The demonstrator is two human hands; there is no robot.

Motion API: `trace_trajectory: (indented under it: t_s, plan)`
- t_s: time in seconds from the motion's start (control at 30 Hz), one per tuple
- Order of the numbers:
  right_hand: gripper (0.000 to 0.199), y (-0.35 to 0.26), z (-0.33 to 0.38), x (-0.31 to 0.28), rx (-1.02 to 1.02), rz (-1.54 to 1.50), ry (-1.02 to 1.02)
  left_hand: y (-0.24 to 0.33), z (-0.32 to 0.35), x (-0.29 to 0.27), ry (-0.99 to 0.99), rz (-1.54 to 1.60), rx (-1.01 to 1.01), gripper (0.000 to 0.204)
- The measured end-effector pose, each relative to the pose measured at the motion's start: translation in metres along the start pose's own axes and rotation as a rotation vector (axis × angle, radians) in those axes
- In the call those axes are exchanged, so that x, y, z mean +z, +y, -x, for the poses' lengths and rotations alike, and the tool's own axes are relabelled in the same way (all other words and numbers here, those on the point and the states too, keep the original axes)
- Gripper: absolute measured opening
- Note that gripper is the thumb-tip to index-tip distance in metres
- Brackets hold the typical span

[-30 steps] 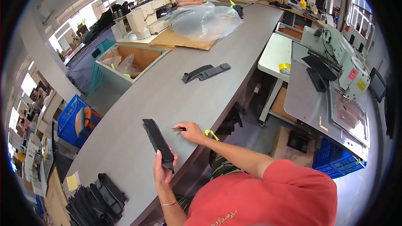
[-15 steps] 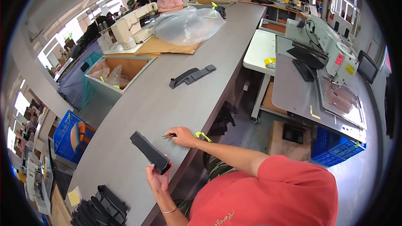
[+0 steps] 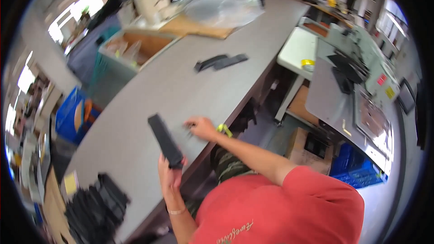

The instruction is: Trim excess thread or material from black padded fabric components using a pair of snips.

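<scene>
My left hand grips the lower end of a long, narrow black fabric piece, which is raised at a slant over the grey table. To its right, my right hand is closed on small thread snips, blurred by motion. A yellow-green strip shows beside my right wrist. Farther up the table lie dark folded fabric pieces. Near my left forearm, several similar black pieces are heaped at the table's near left.
A yellow paper pad lies beside the heap. Beyond the left edge stand a blue crate and an open bin. Clear plastic sheeting covers the far end. A sewing machine table with yellow tape stands right.
The view has swung, shifting the surroundings across the picture. My left hand still holds the black piece, now more upright; my right hand still holds the snips beside it.
</scene>
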State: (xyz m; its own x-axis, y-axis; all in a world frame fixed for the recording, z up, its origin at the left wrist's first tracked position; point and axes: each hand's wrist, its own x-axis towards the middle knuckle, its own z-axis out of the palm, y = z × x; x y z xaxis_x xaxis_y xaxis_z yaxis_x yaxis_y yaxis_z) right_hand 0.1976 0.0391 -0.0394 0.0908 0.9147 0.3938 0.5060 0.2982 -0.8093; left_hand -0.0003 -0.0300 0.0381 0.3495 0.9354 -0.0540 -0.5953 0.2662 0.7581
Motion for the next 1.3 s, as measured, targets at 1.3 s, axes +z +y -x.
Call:
trace_trajectory:
  t_s: [1.3]
  plan:
    - [0.023, -0.122, -0.01, -0.04, -0.281, 0.238, 0.32, 0.001, 0.008, 0.03, -0.06, -0.016, 0.04, 0.029]
